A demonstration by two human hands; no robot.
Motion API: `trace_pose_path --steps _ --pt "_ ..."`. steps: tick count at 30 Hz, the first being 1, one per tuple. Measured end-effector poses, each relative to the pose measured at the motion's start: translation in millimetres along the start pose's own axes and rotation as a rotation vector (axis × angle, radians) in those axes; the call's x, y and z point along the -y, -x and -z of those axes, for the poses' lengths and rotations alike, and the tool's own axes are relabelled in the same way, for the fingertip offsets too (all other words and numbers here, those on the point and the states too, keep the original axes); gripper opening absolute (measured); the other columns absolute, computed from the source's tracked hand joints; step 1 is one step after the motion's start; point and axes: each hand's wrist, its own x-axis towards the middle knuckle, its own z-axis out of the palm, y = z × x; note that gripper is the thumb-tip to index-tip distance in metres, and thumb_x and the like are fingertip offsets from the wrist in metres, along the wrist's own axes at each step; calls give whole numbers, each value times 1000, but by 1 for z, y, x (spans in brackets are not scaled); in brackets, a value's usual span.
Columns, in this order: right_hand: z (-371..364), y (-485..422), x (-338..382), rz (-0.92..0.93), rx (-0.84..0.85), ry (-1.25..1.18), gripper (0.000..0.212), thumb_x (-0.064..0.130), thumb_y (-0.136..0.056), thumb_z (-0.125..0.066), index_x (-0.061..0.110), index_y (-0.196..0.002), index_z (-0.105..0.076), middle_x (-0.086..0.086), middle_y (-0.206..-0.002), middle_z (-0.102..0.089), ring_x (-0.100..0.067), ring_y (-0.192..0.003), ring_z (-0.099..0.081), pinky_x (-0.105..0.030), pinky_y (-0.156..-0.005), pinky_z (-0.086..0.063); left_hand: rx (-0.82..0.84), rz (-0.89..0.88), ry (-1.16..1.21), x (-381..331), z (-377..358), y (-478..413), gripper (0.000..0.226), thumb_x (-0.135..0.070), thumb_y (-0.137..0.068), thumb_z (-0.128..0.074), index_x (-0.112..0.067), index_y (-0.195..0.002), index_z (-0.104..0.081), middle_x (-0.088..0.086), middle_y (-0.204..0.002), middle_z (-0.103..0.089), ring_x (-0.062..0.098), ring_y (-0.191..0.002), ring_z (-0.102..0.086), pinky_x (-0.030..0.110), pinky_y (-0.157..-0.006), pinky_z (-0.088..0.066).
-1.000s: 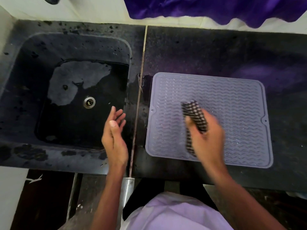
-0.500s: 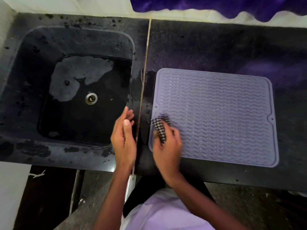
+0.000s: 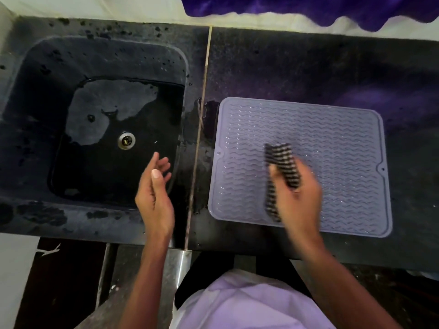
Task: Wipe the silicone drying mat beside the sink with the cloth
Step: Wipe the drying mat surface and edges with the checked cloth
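A dark stone counter (image 3: 297,67) fills the view, with a pale seam (image 3: 202,119) running front to back. At the left, the sink (image 3: 28,115) holds shallow water around a metal drain (image 3: 127,140). A purple fabric (image 3: 332,8) hangs at the back wall.

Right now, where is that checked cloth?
In the head view, the checked cloth is gripped in the right hand, on the lower middle of the silicone drying mat, right of the sink.

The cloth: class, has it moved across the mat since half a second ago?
Yes. The cloth, held in the right hand, has swept rightward from the left edge of the mat toward its middle, away from the sink.
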Motion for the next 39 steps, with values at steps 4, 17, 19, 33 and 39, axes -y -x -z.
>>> trace_pose_path --steps 4,17,19,33,39 --pt "52 -19 -53 -20 -181 347 35 24 -91 -64 10 -123 -64 -13 -110 -66 -23 -98 -58 -18 -81 -35 117 -30 -62 6 -22 11 43 -35 -105 -45 -15 -141 -56 6 -127 -66 24 -120 -63 54 -102 -50" --pt "-111 40 -6 75 67 109 39 19 -82 -69 16 -121 -67 -4 -105 -65 -14 -94 -57 -19 -88 -39 40 -52 -79 9 -2 14 40 -28 -105 -45 -10 -138 -57 14 -127 -65 29 -118 -64 55 -99 -52" --pt "-129 38 14 77 216 -1 35 20 -83 -69 17 -117 -69 -6 -102 -70 -19 -94 -62 -24 -90 -45 9 -64 -72 9 4 14 41 -27 -106 -44 -6 -139 -55 17 -129 -63 34 -119 -62 57 -101 -51" --pt "52 -13 -28 20 -116 148 28 29 -90 -66 20 -116 -66 6 -98 -62 -12 -86 -60 -13 -70 -42 53 -68 -52 -4 -22 30 33 -19 -108 -44 -4 -135 -57 17 -127 -64 32 -115 -64 41 -96 -56" --pt "110 -39 -84 -103 -313 407 34 19 -89 -66 10 -122 -64 -12 -108 -66 -29 -102 -60 -24 -84 -40 94 -20 -30 -5 -45 42 34 -22 -105 -47 -6 -133 -59 15 -122 -66 28 -112 -66 43 -95 -56"
